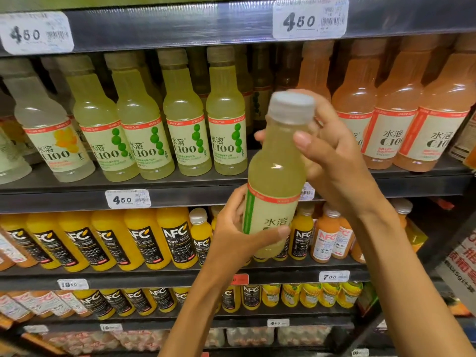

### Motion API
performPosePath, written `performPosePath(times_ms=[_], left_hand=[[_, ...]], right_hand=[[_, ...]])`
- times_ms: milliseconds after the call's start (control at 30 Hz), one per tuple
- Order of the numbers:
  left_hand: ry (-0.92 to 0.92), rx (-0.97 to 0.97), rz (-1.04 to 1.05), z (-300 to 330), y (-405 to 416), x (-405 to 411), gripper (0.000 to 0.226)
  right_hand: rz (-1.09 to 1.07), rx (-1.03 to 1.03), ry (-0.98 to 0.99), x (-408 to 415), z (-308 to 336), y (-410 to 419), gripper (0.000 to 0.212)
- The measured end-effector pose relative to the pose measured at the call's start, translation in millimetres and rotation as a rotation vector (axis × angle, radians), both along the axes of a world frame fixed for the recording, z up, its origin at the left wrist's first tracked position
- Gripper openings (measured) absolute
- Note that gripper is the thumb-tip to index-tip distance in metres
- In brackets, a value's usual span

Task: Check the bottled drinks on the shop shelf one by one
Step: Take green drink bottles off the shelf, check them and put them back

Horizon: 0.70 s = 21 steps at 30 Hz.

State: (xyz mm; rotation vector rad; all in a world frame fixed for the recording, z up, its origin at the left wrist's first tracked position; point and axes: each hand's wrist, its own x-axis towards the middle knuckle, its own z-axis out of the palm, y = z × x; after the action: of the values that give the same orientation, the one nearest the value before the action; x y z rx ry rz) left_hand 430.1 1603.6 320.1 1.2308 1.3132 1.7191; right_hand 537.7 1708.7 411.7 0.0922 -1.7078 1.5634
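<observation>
Step in hand, by judgement: inspection of a single item, namely one pale green bottle (275, 171) held off the shelf (180, 191), in front of the shelf edge and tilted slightly with the white cap (292, 105) uppermost. Left hand (239, 228) wrapped round the lower body over the label, thumb across the front; right hand (332, 155) curled round the neck and shoulder just below the cap. Both hands closed on the same bottle, none free. Label facing the camera, only partly legible behind the thumb. Next move, by judgement: turning the bottle to read the date or back print, then returning it upright to the gap in the green row, just right of the fourth bottle and left of the orange-pink row; care needed not to knock neighbours standing close together. Count on that shelf, front rank: four green bottles (185, 119) standing, one cloudy bottle with a yellow-fruit label (49, 135) to their left, at least four orange-pink bottles (396, 117) to the right, the leftmost partly hidden by the right hand. Further bottles behind, number not determinable. Shelf below: a long row of orange juice bottles (108, 238), total not determinable owing to the arms. Price tags (128, 199) along the shelf edges: nine or so visible, several blurred.
</observation>
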Motion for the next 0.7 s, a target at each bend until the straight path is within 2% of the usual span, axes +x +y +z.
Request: performPosePath(times_ms=[100, 200, 433, 567, 700], left_hand=[[-0.051, -0.038, -0.058, 1, -2, 3, 0.044], [-0.087, -0.074, -0.074, 3, 0, 4, 0.038], [-0.008, 0.063, 0.087, 22, 30, -2, 0.049], [0.166, 0.044, 0.208, 24, 49, -10, 0.064], [0.232, 0.06, 0.297, 26, 64, -15, 0.07]], right_hand=[[-0.07, -0.05, -0.049, -8, -6, 5, 0.054], [-0.122, -0.082, -0.054, -15, -9, 8, 0.047], [-0.289, -0.054, 0.029, -31, 13, 22, 0.044], [-0.344, 0.002, 0.014, -42, 23, 32, 0.031], [-0.411, 0.092, 0.015, -49, 25, 38, 0.028]])
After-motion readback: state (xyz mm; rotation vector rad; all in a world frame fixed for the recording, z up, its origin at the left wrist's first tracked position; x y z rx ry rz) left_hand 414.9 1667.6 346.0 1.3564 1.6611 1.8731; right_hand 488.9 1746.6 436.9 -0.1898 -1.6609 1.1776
